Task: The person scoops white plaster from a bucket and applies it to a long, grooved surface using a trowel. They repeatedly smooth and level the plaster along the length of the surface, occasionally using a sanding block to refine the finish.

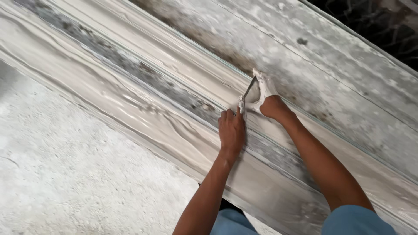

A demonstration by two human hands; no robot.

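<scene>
While your left hand (231,130) clenches the blade (249,90) against the moulding (143,109), it steadies it. Your plaster-caked right hand (266,98) pinches its upper end, guiding.

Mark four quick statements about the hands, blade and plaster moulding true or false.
1. Both hands meet at one spot on the plaster moulding. True.
2. The right hand is clean. False: its fingers are coated in white plaster.
3. A thin metal blade runs between the hands. True.
4. The left hand hangs clear of the moulding. False: it presses against the moulding, fingers at the blade's lower end.
</scene>
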